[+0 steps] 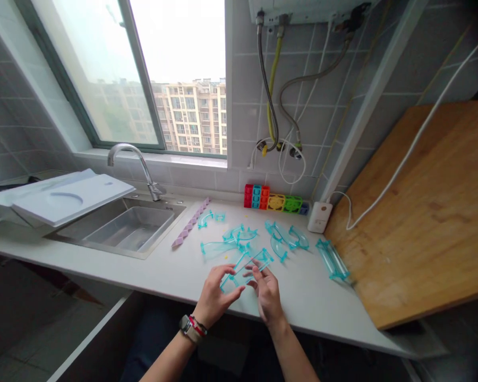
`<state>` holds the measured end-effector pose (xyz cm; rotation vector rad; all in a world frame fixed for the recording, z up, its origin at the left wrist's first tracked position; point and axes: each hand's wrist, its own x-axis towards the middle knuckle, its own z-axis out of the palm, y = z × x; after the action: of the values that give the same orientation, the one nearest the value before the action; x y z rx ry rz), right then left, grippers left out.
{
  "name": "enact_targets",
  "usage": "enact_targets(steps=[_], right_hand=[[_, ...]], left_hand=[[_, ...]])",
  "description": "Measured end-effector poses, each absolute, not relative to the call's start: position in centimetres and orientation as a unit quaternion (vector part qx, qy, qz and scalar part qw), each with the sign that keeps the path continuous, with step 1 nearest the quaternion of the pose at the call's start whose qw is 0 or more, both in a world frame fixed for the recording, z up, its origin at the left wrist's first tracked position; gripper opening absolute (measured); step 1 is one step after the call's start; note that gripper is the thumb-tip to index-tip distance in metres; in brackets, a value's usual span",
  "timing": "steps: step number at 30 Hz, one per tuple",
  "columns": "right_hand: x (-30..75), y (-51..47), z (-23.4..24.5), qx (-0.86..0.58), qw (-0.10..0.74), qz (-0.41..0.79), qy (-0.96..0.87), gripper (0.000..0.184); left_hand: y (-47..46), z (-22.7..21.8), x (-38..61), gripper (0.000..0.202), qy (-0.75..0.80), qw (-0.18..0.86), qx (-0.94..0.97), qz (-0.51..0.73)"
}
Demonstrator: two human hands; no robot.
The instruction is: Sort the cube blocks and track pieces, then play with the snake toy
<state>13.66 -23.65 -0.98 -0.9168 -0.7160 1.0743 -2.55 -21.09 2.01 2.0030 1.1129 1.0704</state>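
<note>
A translucent teal plastic track piece (pixel 246 269) is held just above the front of the white counter, between my two hands. My left hand (pixel 215 295), with a watch and red bracelet at the wrist, curls its thumb and fingers around the piece's left end. On the other side, my right hand (pixel 266 293) pinches its right edge between thumb and fingers. Just beyond lie more loose teal pieces, among them a flared chute (pixel 217 247) and a curved piece (pixel 278 248). Farther right, straight teal tubes (pixel 332 260) rest side by side.
A row of coloured cube blocks (pixel 276 199) stands against the back wall. A purple zigzag strip (pixel 190 223) lies beside the sink (pixel 131 228). White panels (pixel 74 197) overhang the sink's left part. At right are a white socket box (pixel 319 217) with its cord and a leaning wooden board (pixel 426 212).
</note>
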Motion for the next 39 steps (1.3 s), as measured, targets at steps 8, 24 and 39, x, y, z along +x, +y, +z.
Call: enact_targets(steps=[8,24,39], right_hand=[[13.5,-23.3,-0.7,-0.385,0.748,0.498,-0.211,0.041],[13.5,-23.3,0.4,-0.345,0.747,0.55,-0.146,0.039],[11.9,-22.5,0.2,-0.36,0.734,0.517,-0.254,0.045]], left_hand=[[-19.3,0.9,-2.1,0.041,0.472,0.382,0.664,0.438],[-18.1,1.1,-1.9,0.055,0.332,0.713,0.369,0.496],[-18.5,0.5,-1.9,0.042,0.333,0.695,0.457,0.444]])
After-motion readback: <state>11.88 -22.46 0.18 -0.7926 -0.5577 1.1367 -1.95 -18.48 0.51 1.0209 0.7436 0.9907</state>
